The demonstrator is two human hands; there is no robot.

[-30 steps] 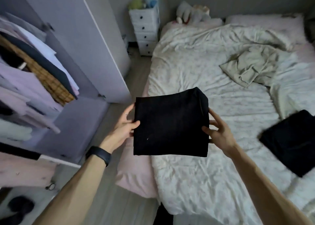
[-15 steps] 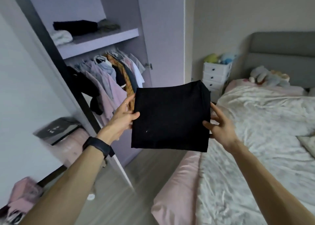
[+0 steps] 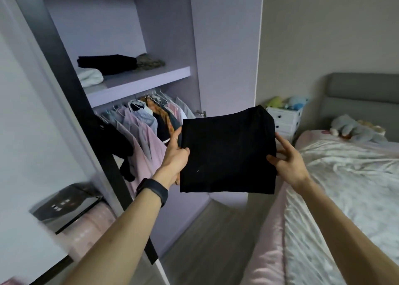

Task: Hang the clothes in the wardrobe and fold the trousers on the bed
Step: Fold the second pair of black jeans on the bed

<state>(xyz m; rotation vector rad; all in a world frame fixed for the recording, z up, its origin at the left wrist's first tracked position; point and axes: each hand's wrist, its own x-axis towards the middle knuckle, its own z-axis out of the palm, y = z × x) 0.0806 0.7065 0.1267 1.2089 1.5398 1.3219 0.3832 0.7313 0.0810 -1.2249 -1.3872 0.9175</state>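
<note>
Folded black trousers (image 3: 227,153) held aloft; left hand (image 3: 174,157) fingers clamped on their nine o'clock edge; right hand (image 3: 288,162) fingers clamped at three o'clock.

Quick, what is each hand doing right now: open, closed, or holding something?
Left hand: grips the left edge of the folded black garment.
Right hand: holds the right edge of the same garment, thumb on top.

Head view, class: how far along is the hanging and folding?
Done: shirts hang inside the wardrobe; folded clothes lie on its shelf. In hand: left hand and right hand hold folded black trousers. Left: probably shelving them; much of the bed is unseen.
</note>
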